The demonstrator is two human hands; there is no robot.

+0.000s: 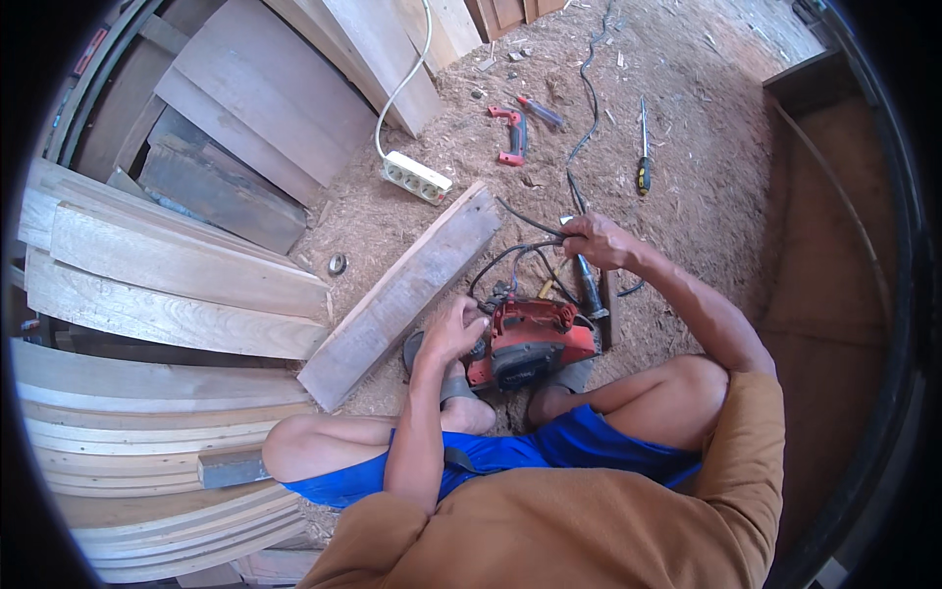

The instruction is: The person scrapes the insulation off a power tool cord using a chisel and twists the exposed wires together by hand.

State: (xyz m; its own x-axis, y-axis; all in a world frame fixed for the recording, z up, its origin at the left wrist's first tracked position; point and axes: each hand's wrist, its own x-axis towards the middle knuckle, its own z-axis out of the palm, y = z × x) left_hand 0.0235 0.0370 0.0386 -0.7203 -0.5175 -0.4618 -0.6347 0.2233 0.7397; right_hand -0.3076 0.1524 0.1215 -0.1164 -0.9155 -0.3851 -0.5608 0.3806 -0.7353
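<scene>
Right, both hands are down near the planer (535, 339), a red and black power tool on the sawdust floor (687, 216) between the person's feet. The right hand (601, 240) is just beyond it and to the right, the thumb and fingers brought together, pinching the black cord (530, 223). That cord loops around on the far side of the planer.

The left hand (451, 332) is at the planer's left side, back of the hand up, with the fingers bent and partly spread. Its fingertips are close against the planer, but I can't tell whether they grip any part of it.

Just left of the left hand a thick plank (402, 294) lies slantwise. Beyond the plank's far end sits a white power strip (417, 179), and to the right of that lies a red and grey handle piece (511, 137). A screwdriver (644, 172) with a yellow and black grip lies further right, well apart from the right hand. A dark roll of tape (338, 264) rests left of the plank, near the boards (186, 270) stacked along the left.
</scene>
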